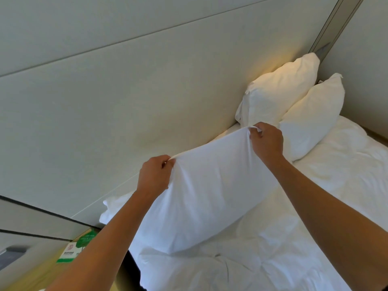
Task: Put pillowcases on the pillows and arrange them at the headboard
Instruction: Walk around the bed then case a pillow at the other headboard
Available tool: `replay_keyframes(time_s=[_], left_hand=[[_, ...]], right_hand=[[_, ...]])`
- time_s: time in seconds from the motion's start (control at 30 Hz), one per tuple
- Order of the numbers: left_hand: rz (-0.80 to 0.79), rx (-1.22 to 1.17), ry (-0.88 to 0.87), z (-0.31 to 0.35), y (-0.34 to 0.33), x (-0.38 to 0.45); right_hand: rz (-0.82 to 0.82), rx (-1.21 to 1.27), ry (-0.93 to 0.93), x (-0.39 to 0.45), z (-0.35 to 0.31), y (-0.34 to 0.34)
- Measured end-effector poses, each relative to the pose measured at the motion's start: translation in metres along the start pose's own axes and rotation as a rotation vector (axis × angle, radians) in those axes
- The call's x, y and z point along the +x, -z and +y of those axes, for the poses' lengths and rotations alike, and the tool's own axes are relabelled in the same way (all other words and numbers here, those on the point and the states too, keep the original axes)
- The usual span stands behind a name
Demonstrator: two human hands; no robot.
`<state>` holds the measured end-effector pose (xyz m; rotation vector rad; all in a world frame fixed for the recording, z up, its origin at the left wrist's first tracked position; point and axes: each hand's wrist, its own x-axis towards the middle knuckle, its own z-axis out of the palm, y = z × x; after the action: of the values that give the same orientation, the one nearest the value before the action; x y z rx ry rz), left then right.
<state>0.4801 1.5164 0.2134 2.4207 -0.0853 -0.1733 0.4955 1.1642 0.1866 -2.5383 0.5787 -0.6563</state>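
A white pillow in its pillowcase [205, 194] is held up over the bed by its top edge. My left hand [154, 175] pinches the left top corner and my right hand [265, 141] pinches the right top corner. Its lower end rests on the rumpled white bedding [315, 227]. Behind it, another white pillow [113, 208] lies low against the padded headboard [126, 101]. Two cased pillows lean upright at the headboard's far right: one [277, 91] at the back, one [312, 118] in front of it.
A wooden bedside table [42, 271] stands at the lower left with a green and white card [77, 246] on it. A grey wall panel [333, 26] rises at the top right corner beside the headboard.
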Motion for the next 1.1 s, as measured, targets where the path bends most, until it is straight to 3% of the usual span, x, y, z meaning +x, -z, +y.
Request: replay_keyframes(time_s=[0.23,0.63,0.87,1.1], left_hand=[[-0.111,0.034,0.061,-0.019,-0.042,0.031],[0.050,0.017,0.045,-0.024,-0.029,0.138],[-0.071,-0.096,0.190,-0.041,-0.032,0.178],[0.008,-0.056,0.090,-0.048,-0.021,0.214]], right_hand=[[-0.185,-0.079,-0.048,0.009,0.025,-0.056],[-0.083,-0.087,0.092,0.105,-0.012,-0.104],[-0.243,-0.133,0.026,0.126,-0.023,-0.142],[-0.141,-0.090,0.067,0.151,-0.046,-0.165]])
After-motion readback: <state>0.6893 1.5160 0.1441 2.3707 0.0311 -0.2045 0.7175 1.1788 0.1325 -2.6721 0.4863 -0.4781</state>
